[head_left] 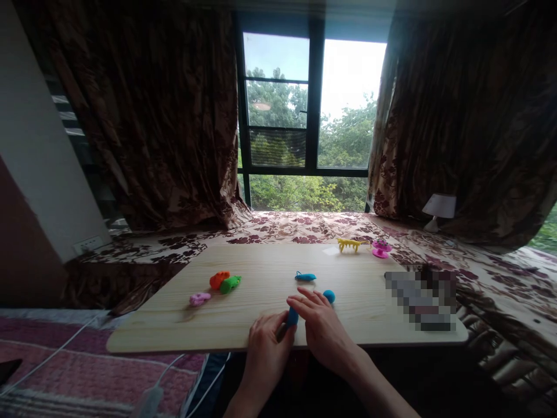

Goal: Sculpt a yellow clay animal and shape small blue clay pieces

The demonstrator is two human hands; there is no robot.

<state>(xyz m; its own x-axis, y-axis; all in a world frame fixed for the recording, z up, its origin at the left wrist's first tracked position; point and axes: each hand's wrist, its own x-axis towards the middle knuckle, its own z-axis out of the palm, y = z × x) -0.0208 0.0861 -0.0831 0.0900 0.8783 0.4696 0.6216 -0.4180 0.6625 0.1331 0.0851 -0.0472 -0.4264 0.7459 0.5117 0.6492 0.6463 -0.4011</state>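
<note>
Close to the table's front edge, my left hand [270,335] is closed around a blue piece of modelling clay [292,316]. My right hand [317,316] reaches over that piece with its fingers stretched out and appears to touch its upper part. A small blue clay ball [329,296] lies just beyond the right hand. Farther back rests a blue clay shape [306,277] with a thin looped end. The lower end of the held piece is partly hidden by my fingers.
On the wooden table [174,331], orange [219,280], green [230,284] and pink clay lumps [200,299] lie left. A yellow clay figure [349,245] and a magenta clay piece [381,248] stand at the back right. A blurred-out object [420,302] lies right. Beyond is a lamp [439,207].
</note>
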